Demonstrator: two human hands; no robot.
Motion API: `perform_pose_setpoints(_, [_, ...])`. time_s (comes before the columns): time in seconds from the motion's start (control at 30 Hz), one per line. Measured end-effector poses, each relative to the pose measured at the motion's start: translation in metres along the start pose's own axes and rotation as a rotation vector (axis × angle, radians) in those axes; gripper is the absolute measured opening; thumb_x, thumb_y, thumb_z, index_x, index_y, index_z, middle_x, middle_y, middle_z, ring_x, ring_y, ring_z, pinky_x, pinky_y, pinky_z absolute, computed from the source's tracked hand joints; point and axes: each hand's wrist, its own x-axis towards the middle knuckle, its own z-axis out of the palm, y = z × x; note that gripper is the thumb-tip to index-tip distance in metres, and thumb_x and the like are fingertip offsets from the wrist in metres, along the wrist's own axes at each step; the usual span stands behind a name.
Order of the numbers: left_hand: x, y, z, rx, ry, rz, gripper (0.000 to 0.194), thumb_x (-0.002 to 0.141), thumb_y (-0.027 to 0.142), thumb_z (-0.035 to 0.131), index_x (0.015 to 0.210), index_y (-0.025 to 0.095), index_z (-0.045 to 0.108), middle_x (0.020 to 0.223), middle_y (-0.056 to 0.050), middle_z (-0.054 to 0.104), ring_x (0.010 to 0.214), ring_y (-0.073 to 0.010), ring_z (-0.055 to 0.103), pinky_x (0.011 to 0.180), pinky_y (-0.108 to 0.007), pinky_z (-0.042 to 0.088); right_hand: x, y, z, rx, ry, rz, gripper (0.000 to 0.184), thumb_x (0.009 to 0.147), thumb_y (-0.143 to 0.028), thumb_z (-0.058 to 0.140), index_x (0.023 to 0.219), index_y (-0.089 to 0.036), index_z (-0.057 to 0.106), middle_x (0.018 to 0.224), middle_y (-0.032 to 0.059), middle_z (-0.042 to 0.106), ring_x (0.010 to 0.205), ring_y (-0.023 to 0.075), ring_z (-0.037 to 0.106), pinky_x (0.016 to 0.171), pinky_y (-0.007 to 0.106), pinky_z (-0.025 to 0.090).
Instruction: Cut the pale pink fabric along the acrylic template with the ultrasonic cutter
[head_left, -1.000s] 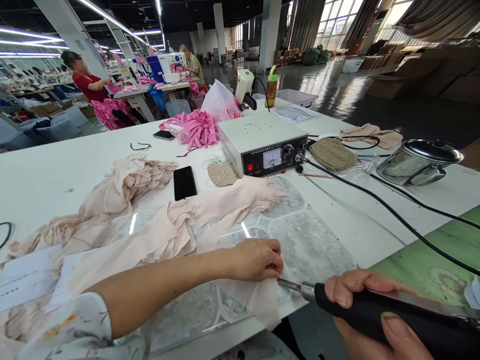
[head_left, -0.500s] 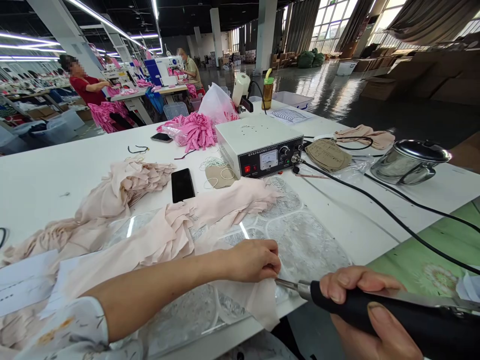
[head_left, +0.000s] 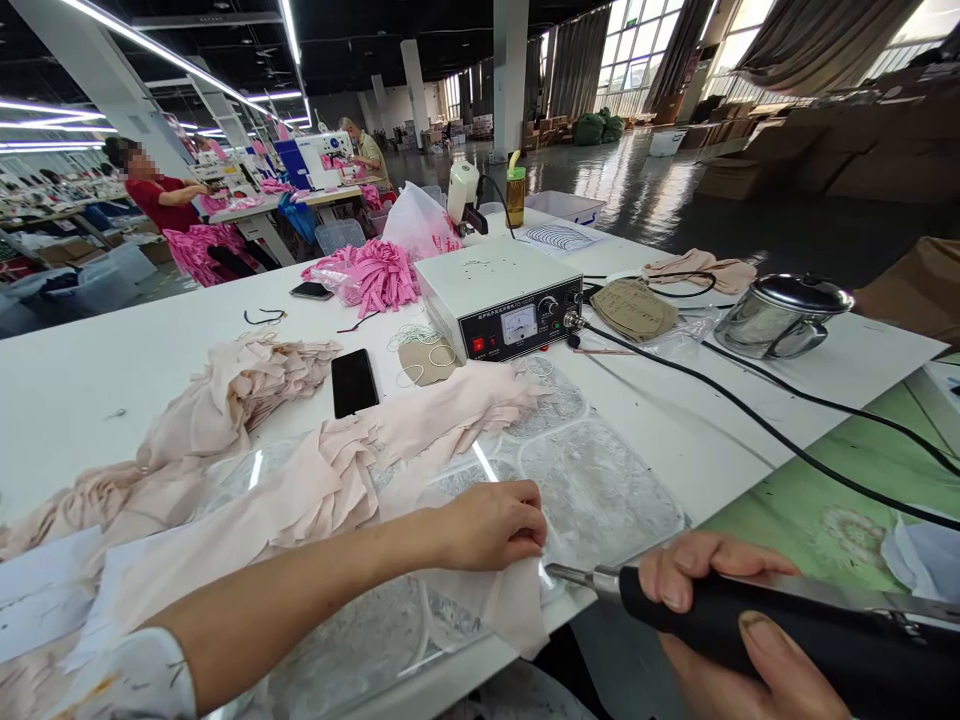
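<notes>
My left hand (head_left: 491, 525) is closed in a pinch on a thin pale pink fabric piece (head_left: 517, 610). The pinching fingertips are partly hidden. The fabric hangs past the table's front edge, over a clear sheet on a grey marbled board (head_left: 600, 480). Wrapped in my right hand (head_left: 720, 580) is a black-handled ultrasonic tool (head_left: 817, 640). Its narrow metal tip (head_left: 574, 574) points left, just right of the left fingers and close to the fabric. Layered pale pink fabric pieces (head_left: 442, 410) lie beyond my left forearm.
A control box (head_left: 517, 325) with a dial stands behind the board, its black cable (head_left: 720, 400) crossing the right side. A phone (head_left: 354, 383), another fabric pile (head_left: 232, 385), a metal cup (head_left: 784, 315) and pink strips (head_left: 386, 280) lie around. Two people work at machines farther back.
The tool's tip has drawn back slightly from the left fingers, leaving a small gap. The left hand keeps its pinch. The whole view has shifted slightly.
</notes>
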Motion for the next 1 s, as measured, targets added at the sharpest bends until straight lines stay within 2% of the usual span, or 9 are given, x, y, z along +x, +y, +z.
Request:
perform_pose_setpoints(0.2, [-0.015,0.002,-0.001,-0.025,0.072,0.064,0.013,0.093,0.016,0.054,0.09,0.016,0.067,0.101,-0.006,0.062,0.085,-0.0128,0.061,0.076,-0.021,0.049,-0.005,-0.001,-0.007,0.019,0.041,0.034,0.014,0.076,-0.033,0.058,0.084,-0.022,0.058,0.073,0.0004,0.047,0.054,0.0126,0.047,0.047,0.03,0.046])
perform_pose_setpoints(0.33, [-0.034,-0.001,0.006,-0.009,0.144,0.224,0.022,0.098,0.021,0.045,0.096,0.015,0.066,0.097,-0.01,0.065,0.088,-0.0162,0.061,0.078,-0.026,0.05,-0.009,0.001,-0.009,0.028,0.044,0.037,0.015,0.075,-0.034,0.059,0.085,-0.023,0.06,0.072,0.0005,0.048,0.052,0.0123,0.048,0.045,0.03,0.046])
perform_pose_setpoints(0.5, [-0.043,-0.004,0.011,0.093,0.178,0.357,0.022,0.097,0.016,0.043,0.104,0.015,0.063,0.103,-0.011,0.067,0.09,-0.0184,0.061,0.082,-0.031,0.05,-0.01,0.006,-0.006,0.049,0.016,0.011,0.016,0.075,-0.036,0.058,0.085,-0.024,0.062,0.071,0.0012,0.049,0.049,0.0129,0.048,0.042,0.03,0.045])
perform_pose_setpoints(0.77, [-0.046,-0.003,0.014,0.275,0.134,0.365,0.027,0.1,0.022,0.039,0.105,0.016,0.065,0.11,-0.011,0.066,0.095,-0.02,0.058,0.085,-0.031,0.049,-0.01,0.006,-0.008,0.049,0.004,-0.01,0.014,0.077,-0.034,0.057,0.086,-0.025,0.063,0.071,0.0021,0.05,0.048,0.014,0.05,0.042,0.032,0.046])
perform_pose_setpoints(1.0, [-0.045,0.0,0.016,0.345,0.185,0.385,0.026,0.101,0.021,0.038,0.103,0.015,0.064,0.113,-0.008,0.066,0.09,-0.0188,0.058,0.081,-0.029,0.047,-0.009,0.004,-0.009,0.05,-0.005,-0.015,0.014,0.078,-0.033,0.058,0.087,-0.024,0.063,0.073,0.0018,0.052,0.05,0.013,0.051,0.045,0.031,0.047])
